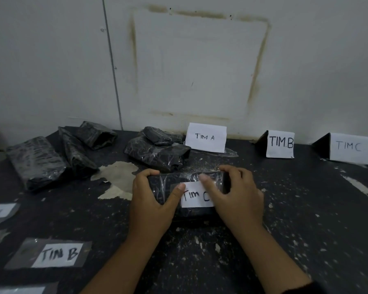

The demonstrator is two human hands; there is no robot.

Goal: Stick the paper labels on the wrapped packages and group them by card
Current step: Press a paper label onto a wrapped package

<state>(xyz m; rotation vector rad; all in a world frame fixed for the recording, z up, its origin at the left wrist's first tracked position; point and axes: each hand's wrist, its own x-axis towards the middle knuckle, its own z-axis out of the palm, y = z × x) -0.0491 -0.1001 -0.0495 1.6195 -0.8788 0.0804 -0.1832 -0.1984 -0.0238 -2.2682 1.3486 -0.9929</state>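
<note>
Three cards (206, 137) (280, 143) (351, 147), scuffed table (295, 209), stained wall (200, 60)

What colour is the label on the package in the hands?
The label is white with black handwriting; the head view shows it.

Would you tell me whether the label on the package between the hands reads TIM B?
No, the label on the package gripped by the left hand and right hand reads TIM C.
</note>
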